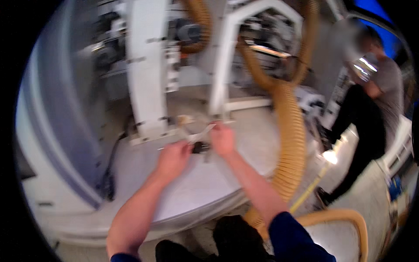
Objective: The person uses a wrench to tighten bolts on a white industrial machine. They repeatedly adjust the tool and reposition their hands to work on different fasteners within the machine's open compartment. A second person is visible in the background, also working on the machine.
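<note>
Over the pale round platform [187,194], my two hands meet near the foot of a white upright post. A thin white strip [200,135] runs between them, blurred by motion. My right hand [223,139] pinches its upper end. At the lower end my left hand [173,159] is closed, its fingertips against the strip. A small dark object [200,147] shows just under the strip, between the hands; its kind cannot be made out. Behind it lies a small tan piece [185,119] by the post's base.
White posts [147,65] and a white angled frame [220,65] rise behind my hands. Thick ribbed yellow hoses [290,131] descend on the right. A black cable [112,170] lies at left. Another person [384,87] sits at the right, near a bright lamp [330,156].
</note>
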The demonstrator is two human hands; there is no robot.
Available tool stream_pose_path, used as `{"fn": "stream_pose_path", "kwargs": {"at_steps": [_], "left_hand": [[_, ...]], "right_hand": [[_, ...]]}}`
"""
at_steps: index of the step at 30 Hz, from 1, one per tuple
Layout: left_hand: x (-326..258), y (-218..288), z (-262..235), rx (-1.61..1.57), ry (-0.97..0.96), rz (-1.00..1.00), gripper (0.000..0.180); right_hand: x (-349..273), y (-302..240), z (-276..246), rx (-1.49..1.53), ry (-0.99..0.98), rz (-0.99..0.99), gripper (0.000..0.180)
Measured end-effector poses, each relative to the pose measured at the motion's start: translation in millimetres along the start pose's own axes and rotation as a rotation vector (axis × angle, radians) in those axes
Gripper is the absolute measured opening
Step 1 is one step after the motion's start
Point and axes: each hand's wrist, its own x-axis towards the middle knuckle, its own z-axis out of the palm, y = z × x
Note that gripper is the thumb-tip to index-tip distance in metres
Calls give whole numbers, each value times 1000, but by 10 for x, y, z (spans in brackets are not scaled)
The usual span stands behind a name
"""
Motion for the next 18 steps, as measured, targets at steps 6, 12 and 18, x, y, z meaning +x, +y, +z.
{"fn": "stream_pose_path", "kwargs": {"at_steps": [6,12,18], "left_hand": [[19,3,-37,57,8,-4,14],[59,-30,135,49,-11,29,14],[13,54,67,28,1,32,14]], "right_hand": [[66,-92,-7,-71,40,-119,21],[32,56,-77,-135,46,-118,20],[18,13,-58,-107,33,-121,20]]}}
